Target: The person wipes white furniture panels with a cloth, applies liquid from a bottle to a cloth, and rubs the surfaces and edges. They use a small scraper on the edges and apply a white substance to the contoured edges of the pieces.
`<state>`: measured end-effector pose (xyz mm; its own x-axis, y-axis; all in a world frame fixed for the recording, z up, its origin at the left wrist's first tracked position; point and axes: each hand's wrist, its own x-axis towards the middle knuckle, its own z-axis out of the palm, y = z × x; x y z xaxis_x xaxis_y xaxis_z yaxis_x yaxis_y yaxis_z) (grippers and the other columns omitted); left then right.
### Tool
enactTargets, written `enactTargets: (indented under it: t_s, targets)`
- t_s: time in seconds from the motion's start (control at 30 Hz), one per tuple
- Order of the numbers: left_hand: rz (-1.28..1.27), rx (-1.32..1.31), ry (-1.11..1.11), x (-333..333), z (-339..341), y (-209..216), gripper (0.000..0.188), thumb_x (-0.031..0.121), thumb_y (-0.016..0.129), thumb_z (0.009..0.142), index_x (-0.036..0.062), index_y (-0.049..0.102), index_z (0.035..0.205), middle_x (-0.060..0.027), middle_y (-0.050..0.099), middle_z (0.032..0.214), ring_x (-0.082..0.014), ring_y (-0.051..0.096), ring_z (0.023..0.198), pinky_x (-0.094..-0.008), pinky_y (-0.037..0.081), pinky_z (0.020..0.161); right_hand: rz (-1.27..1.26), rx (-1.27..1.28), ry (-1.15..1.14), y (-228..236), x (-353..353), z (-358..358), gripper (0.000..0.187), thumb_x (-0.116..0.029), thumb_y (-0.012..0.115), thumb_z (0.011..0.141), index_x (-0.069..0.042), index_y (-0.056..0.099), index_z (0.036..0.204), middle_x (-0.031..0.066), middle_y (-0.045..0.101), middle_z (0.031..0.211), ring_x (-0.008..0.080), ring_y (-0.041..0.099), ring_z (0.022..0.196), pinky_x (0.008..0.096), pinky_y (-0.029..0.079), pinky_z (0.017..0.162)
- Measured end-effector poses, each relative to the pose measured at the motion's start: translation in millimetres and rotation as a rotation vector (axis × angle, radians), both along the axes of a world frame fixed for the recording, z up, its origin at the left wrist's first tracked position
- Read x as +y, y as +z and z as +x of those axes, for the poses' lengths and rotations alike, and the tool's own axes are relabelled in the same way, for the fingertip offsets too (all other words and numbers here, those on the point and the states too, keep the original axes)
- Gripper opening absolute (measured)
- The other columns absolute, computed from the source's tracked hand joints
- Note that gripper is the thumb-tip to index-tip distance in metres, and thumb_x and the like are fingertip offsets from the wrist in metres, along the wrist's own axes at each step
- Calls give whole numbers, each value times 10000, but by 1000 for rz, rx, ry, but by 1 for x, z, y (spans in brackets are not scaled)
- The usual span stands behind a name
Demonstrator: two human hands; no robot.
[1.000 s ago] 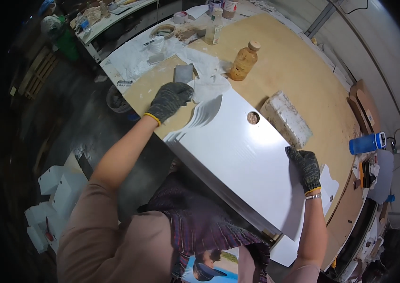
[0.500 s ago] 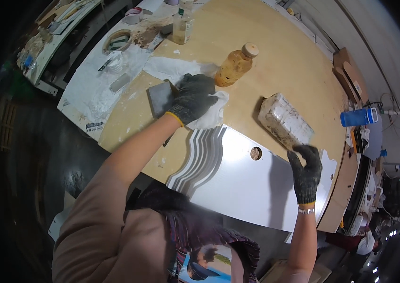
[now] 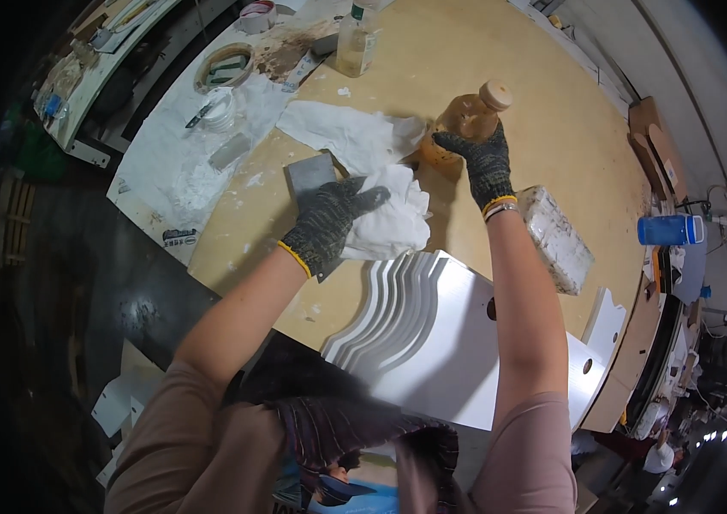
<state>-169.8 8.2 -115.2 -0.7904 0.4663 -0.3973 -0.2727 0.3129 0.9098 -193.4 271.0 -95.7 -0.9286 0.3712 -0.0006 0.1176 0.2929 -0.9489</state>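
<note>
My left hand (image 3: pixel 327 218), in a dark knit glove with a yellow cuff, is closed on a bunched white cloth (image 3: pixel 398 218). Just beyond it lies a flat grey block (image 3: pixel 308 174), partly covered by the glove. My right hand (image 3: pixel 488 167), gloved the same way, wraps round a plastic bottle (image 3: pixel 466 111) of amber liquid with a pale cap. The bottle leans a little to the right. A second white cloth (image 3: pixel 338 133) is spread behind my left hand. Nearest my body is a stack of white boards (image 3: pixel 458 325) with wavy edges, partly hidden under my right forearm.
A stained, wrapped block (image 3: pixel 556 244) sits right of my right forearm. Another clear bottle (image 3: pixel 357 43) stands at the back, near a tape roll (image 3: pixel 225 67) and a clear plastic cup (image 3: pixel 220 110). A blue jug (image 3: pixel 667 230) is at the far right.
My right hand has moved from beside the wrapped block, up and left, and taken hold of the amber bottle. My left hand has gathered the white cloth. The view has shifted slightly.
</note>
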Motion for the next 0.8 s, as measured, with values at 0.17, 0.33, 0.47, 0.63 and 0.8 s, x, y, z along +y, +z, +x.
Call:
enactTargets:
  t_s: [0.17,0.33,0.47,0.63,0.8]
  targets:
    - [338,254,219,-8,-9,-56,510,326,715,869,-31,605,1216,-170,675,1097,-205,606,997,-328,463,918,228,-75,30,27,-17,19,743,-146,915,589,-58,514,1209,77,621,1135,199,605,1059,326,498,934]
    - [59,155,92,10,-19,27,490,262,711,857,-30,591,1232,-194,644,1188,-288,605,1060,-366,465,943,285,-78,144,47,-12,65,727,-244,931,530,-78,539,1120,107,652,1031,248,638,970,352,517,873]
    - [-80,576,56,16,-26,6,459,270,682,874,9,593,1241,-213,623,1222,-340,586,1121,-382,458,980,669,-132,215,67,-22,78,666,-220,861,557,-110,562,1142,142,646,1035,332,632,976,405,519,877]
    - [138,577,69,35,-22,12,423,173,682,855,-39,591,1210,-225,646,1158,-331,611,1075,-382,474,941,954,-239,213,77,-22,85,715,-202,862,536,-114,570,1183,132,646,1069,335,631,995,412,514,877]
    - [294,493,15,31,-12,12,413,91,665,848,-29,590,1236,-199,651,1169,-307,615,1083,-371,474,953,1123,-314,229,83,-31,82,627,-232,796,587,-150,593,1175,128,640,1009,332,633,953,431,514,833]
